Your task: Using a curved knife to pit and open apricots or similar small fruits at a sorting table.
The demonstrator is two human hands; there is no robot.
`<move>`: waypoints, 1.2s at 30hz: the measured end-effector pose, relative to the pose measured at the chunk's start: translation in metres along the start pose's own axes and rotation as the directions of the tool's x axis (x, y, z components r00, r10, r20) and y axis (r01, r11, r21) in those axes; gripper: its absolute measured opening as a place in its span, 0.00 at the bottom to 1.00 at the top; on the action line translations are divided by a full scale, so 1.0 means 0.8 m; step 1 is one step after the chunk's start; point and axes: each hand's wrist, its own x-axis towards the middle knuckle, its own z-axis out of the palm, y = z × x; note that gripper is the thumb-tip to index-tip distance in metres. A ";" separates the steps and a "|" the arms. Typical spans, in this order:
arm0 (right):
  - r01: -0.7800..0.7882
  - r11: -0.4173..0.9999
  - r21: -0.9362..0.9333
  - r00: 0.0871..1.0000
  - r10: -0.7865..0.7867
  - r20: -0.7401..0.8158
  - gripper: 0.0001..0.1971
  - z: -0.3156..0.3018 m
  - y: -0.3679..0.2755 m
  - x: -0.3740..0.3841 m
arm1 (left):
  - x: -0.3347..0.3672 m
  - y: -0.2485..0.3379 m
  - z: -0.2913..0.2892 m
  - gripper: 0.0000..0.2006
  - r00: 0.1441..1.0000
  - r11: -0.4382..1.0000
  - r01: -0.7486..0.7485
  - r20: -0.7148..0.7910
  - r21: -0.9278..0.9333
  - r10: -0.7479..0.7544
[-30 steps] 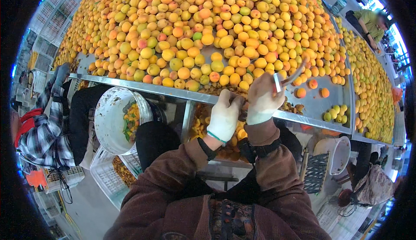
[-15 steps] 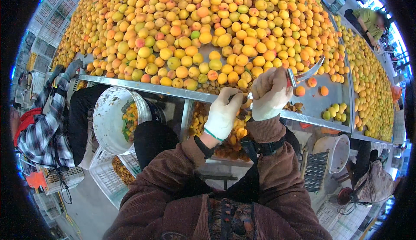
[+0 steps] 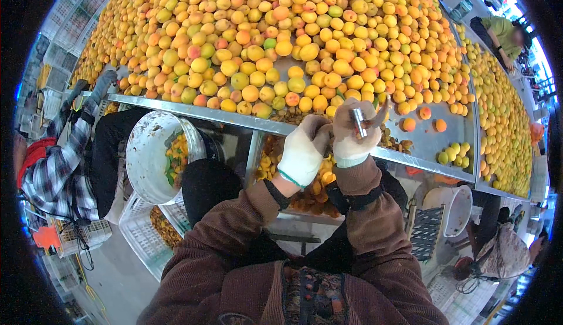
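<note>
Covering the bench (image 3: 234, 119), apricots (image 3: 252, 38) remain whole; cut fruit (image 3: 270, 152) lies below it; right hand (image 3: 353, 140) fingers clamp a tool (image 3: 358, 122); left hand's (image 3: 301, 156) hold unclear.

- My left hand (image 3: 305, 151), in a white glove, is just beside the right; its fingertips are bent in, and I can't tell what they hold.
- My right hand (image 3: 353, 133), gloved too, grips a curved metal tool (image 3: 359, 121).
- Ahead of me, a heap of yellow-orange fruit (image 3: 258, 43) covers most of the metal table (image 3: 425, 143).
- Cut fruit (image 3: 317, 198) lies below my hands.
- To my left are a white bucket (image 3: 138, 164) and a co-worker in a plaid shirt (image 3: 57, 169).
</note>
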 end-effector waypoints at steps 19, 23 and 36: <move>-0.172 0.955 0.240 0.905 0.250 -0.344 0.19 0.026 -0.045 0.031 | 0.002 0.008 -0.008 0.12 0.989 0.993 0.055 0.145 -0.105 -0.039; -0.189 0.928 0.320 0.915 0.285 -0.287 0.18 0.014 -0.033 0.027 | 0.006 -0.007 -0.005 0.14 0.988 0.992 0.067 0.149 -0.110 -0.050; -0.108 0.991 -0.082 0.893 0.060 -0.446 0.19 0.026 -0.051 0.048 | 0.047 -0.003 -0.019 0.16 0.952 0.774 0.307 0.188 -0.553 -0.243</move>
